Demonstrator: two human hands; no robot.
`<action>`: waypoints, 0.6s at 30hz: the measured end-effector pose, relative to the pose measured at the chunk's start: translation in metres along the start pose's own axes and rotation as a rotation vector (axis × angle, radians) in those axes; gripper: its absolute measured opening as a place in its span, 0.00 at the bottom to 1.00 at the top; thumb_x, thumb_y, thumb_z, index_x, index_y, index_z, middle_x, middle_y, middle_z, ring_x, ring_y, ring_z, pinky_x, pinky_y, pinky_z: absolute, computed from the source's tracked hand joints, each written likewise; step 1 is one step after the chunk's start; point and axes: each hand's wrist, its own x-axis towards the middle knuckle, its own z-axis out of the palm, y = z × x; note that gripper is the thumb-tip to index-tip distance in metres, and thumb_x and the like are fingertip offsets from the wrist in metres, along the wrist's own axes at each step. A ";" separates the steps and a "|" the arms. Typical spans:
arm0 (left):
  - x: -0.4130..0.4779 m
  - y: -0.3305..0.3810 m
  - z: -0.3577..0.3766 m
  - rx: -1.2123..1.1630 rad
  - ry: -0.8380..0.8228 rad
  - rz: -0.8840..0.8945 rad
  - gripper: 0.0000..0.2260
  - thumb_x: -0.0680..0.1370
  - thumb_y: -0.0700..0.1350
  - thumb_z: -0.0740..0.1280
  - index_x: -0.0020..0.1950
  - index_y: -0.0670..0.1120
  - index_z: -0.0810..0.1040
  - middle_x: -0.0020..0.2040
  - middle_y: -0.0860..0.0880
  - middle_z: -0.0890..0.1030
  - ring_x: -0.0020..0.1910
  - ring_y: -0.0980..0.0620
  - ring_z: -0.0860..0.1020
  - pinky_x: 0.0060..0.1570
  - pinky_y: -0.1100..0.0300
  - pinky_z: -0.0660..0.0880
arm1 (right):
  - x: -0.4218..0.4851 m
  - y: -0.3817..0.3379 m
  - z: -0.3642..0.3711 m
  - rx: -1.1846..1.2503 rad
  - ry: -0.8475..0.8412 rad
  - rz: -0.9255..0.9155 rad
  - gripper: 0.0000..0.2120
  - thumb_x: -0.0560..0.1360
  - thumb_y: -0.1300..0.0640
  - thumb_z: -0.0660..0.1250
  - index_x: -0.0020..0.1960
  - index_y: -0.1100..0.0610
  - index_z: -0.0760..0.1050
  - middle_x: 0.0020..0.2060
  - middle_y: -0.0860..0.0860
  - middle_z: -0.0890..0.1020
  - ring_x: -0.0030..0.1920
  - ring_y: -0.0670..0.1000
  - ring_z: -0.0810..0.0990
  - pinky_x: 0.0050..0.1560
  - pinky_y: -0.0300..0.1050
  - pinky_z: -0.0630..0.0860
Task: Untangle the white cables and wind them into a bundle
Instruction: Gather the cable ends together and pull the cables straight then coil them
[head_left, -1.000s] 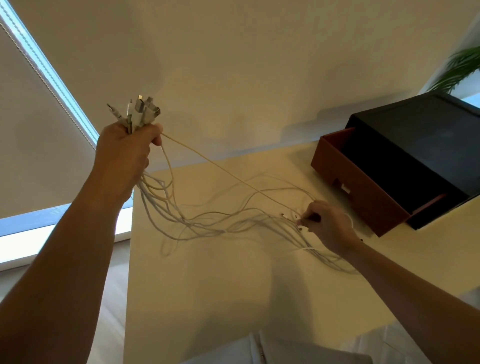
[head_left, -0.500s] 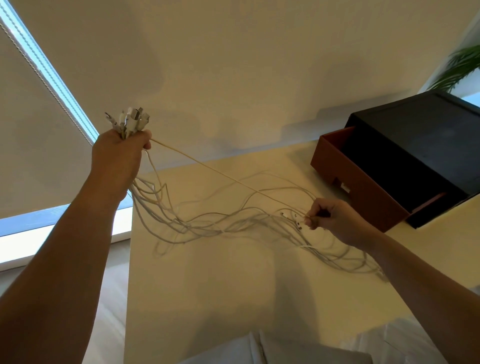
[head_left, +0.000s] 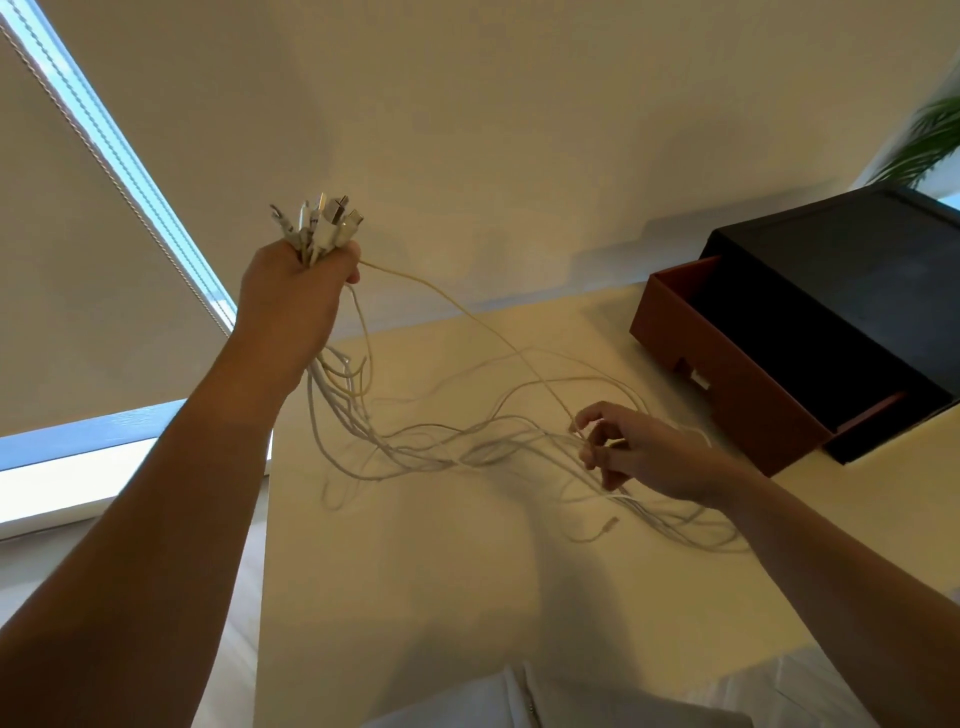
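Note:
Several white cables (head_left: 441, 447) trail in a loose tangle across the pale table (head_left: 467, 571). My left hand (head_left: 296, 296) is raised above the table's far left corner and grips a bunch of the cables, with their plugs (head_left: 322, 223) sticking up out of the fist. One thin cable (head_left: 467, 317) sags from that fist down to my right hand (head_left: 639, 452). My right hand hovers low over the tangle, its fingers curled among the strands, with that cable's end at its index fingertip and thumb. A loose plug end (head_left: 610, 522) lies on the table just in front of it.
A dark box with a reddish-brown open drawer (head_left: 753, 374) stands at the table's far right, close behind my right hand. A wall rises behind the table, with a window and blind at left. A plant (head_left: 924, 145) shows at top right. White fabric (head_left: 545, 701) lies at the near edge.
My left hand has shifted right with its bunch, and the cable between my hands has gone from taut to slack. My right hand's fingers have loosened and it has drifted slightly left.

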 end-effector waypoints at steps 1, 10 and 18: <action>-0.001 0.000 0.002 0.000 -0.001 -0.003 0.12 0.70 0.53 0.66 0.27 0.52 0.75 0.19 0.56 0.65 0.24 0.54 0.63 0.32 0.59 0.61 | 0.002 -0.004 0.002 0.013 -0.020 -0.016 0.07 0.77 0.59 0.66 0.55 0.56 0.75 0.39 0.52 0.78 0.34 0.50 0.78 0.39 0.43 0.79; 0.002 -0.006 -0.009 0.000 0.045 -0.007 0.12 0.71 0.51 0.66 0.28 0.51 0.75 0.19 0.56 0.66 0.25 0.54 0.64 0.34 0.59 0.62 | 0.011 -0.004 0.007 0.307 0.078 -0.092 0.14 0.72 0.49 0.63 0.38 0.59 0.78 0.30 0.48 0.78 0.32 0.47 0.76 0.36 0.40 0.75; 0.001 -0.006 -0.010 0.009 0.039 0.004 0.12 0.73 0.50 0.66 0.30 0.51 0.75 0.20 0.58 0.67 0.27 0.54 0.65 0.35 0.59 0.64 | 0.017 0.003 0.008 0.421 0.271 -0.043 0.18 0.61 0.48 0.72 0.38 0.64 0.81 0.28 0.50 0.77 0.30 0.46 0.74 0.37 0.39 0.76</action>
